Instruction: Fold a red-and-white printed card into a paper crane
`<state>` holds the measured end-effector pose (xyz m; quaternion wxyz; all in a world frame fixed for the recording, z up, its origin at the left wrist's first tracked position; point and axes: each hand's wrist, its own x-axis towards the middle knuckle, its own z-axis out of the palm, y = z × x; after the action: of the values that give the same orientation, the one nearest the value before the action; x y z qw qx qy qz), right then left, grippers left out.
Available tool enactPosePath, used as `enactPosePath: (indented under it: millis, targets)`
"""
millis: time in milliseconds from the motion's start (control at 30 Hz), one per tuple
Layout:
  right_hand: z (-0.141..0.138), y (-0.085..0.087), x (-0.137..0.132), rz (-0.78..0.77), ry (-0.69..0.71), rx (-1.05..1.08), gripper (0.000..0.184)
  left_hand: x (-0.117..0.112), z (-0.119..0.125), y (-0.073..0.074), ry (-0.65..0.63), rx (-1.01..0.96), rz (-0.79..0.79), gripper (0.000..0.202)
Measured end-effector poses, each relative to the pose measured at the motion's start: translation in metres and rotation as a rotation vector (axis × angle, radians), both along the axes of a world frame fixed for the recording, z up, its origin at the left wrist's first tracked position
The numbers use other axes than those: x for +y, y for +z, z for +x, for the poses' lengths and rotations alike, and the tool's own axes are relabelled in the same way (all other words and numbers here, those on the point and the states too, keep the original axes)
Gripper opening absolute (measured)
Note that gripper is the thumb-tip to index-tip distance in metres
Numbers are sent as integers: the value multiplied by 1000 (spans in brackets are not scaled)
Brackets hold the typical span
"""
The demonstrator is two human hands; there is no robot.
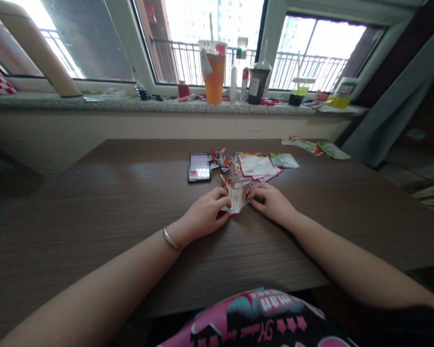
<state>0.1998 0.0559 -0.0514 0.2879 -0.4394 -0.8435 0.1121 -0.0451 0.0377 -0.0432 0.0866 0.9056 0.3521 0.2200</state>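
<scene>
A partly folded piece of printed red-and-white paper [236, 197] lies on the dark wooden table [94, 212]. My left hand [207, 212] pinches its left side, fingers curled on the paper. My right hand [271, 201] presses and pinches its right edge. A silver bangle [170, 239] sits on my left wrist. Just behind the paper lie small folded paper figures [219, 158], a stack of printed leaflets [256, 165] and a phone [199, 167] lying flat.
More leaflets [314, 146] lie at the table's far right. On the stone windowsill [94, 104] stand an orange drink cup [214, 72], a bottle [239, 70], a dark drink cup [257, 83] and small clutter. A grey curtain [394, 101] hangs at right.
</scene>
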Motion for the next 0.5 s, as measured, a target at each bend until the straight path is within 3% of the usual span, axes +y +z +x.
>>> enactPosePath:
  millis: [500]
  targets:
    - [-4,6,-4,44,-19,1,9,2,0,-1,87,-72,-62,41]
